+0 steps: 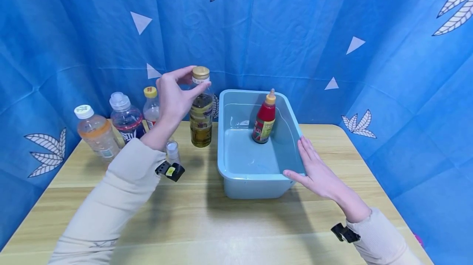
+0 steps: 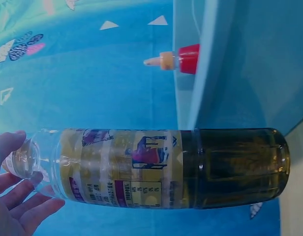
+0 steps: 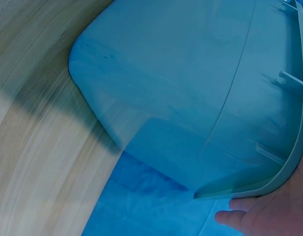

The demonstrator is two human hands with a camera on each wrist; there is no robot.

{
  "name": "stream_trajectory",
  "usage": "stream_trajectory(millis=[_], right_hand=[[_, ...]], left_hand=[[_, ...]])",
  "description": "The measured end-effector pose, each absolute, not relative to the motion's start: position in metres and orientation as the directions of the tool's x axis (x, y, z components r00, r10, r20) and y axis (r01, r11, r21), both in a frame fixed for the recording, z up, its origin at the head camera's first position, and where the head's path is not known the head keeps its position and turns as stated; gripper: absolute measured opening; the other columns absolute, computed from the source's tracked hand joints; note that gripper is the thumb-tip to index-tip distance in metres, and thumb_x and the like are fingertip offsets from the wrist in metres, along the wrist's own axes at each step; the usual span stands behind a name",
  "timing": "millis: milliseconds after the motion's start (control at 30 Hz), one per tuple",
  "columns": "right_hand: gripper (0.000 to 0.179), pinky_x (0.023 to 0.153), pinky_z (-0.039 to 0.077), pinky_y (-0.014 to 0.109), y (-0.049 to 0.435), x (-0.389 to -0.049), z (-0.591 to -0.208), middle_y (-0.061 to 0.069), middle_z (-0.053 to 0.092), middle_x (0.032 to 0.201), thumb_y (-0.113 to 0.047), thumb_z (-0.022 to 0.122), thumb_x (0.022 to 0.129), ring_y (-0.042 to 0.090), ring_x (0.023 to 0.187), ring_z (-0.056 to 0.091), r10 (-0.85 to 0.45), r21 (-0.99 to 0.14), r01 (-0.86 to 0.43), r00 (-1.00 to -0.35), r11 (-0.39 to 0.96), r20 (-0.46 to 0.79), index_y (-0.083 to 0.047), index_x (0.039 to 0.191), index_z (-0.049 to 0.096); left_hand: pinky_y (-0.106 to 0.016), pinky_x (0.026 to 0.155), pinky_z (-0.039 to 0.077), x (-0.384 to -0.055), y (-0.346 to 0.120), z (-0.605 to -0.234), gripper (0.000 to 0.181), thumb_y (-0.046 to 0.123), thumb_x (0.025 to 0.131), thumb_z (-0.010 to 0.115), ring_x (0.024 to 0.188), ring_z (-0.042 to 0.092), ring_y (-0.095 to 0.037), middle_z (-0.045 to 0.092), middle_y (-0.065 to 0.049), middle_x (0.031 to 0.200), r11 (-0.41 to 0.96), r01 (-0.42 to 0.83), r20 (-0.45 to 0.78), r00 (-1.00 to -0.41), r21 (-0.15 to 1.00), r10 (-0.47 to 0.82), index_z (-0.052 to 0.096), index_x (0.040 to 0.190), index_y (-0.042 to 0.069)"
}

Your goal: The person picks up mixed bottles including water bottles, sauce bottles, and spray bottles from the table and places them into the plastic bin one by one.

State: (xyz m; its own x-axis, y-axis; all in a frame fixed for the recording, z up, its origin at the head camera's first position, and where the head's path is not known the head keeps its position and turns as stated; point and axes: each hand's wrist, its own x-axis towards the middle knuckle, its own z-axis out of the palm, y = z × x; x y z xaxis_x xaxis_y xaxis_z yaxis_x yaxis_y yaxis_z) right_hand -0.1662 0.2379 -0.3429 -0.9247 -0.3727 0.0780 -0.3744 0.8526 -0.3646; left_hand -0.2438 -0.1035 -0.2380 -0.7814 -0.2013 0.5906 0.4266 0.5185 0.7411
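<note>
My left hand [image 1: 176,94] pinches the neck of a clear bottle of yellowish-brown liquid [image 1: 201,121], just under its gold cap. In the left wrist view the bottle's label [image 2: 127,164] carries printed figures and text. The bottle hangs upright left of a light blue plastic bin [image 1: 244,176]; a shadow on the table below suggests it is lifted. On the bin's near right corner lies my right hand [image 1: 314,170], fingers straight along the right rim and thumb over the front rim. Inside the bin stands a red squeeze sauce bottle [image 1: 267,119] with a yellow cap.
Left on the wooden table [image 1: 236,228] stand an orange-banded bottle with a white cap [image 1: 97,133], a dark-labelled bottle [image 1: 127,119], a yellow-capped bottle [image 1: 150,107] and a small clear-capped bottle [image 1: 172,150], partly behind my left arm. A blue curtain [image 1: 295,22] hangs behind.
</note>
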Motion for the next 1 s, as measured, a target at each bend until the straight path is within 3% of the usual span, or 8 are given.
stream_trajectory(millis=[500, 667, 1000], right_hand=[[0.091, 0.099, 0.018, 0.056, 0.239, -0.167, -0.343, 0.015, -0.001, 0.147, -0.052, 0.052, 0.082, 0.032, 0.133, 0.000, -0.375, -0.365, -0.377, -0.924, 0.851, 0.080, 0.002, 0.140, 0.006], [0.092, 0.099, 0.019, 0.056, 0.239, -0.167, -0.343, 0.015, -0.001, 0.147, -0.052, 0.052, 0.082, 0.033, 0.133, 0.001, -0.374, -0.362, -0.377, -0.924, 0.853, 0.079, 0.002, 0.140, 0.006], [0.092, 0.099, 0.019, 0.056, 0.239, -0.167, -0.343, 0.015, 0.000, 0.147, -0.052, 0.052, 0.082, 0.034, 0.132, 0.002, -0.375, -0.361, -0.376, -0.924, 0.853, 0.075, 0.002, 0.140, 0.006]], left_hand=[[-0.021, 0.070, 0.043, -0.223, -0.101, -0.203, 0.046, 0.031, 0.070, 0.074, 0.082, 0.060, -0.014, 0.066, -0.005, 0.099, 0.536, 0.493, 0.649, -0.747, 0.685, -0.142, 0.064, 0.108, 0.008], [-0.024, 0.077, 0.040, -0.217, -0.097, -0.190, 0.046, 0.037, 0.070, 0.073, 0.080, 0.061, -0.014, 0.066, -0.004, 0.096, 0.551, 0.514, 0.670, -0.733, 0.657, -0.115, 0.066, 0.107, 0.011], [-0.025, 0.078, 0.040, -0.211, -0.084, -0.175, 0.042, 0.034, 0.071, 0.072, 0.081, 0.061, -0.016, 0.066, -0.005, 0.097, 0.523, 0.554, 0.682, -0.728, 0.647, -0.073, 0.066, 0.106, 0.010]])
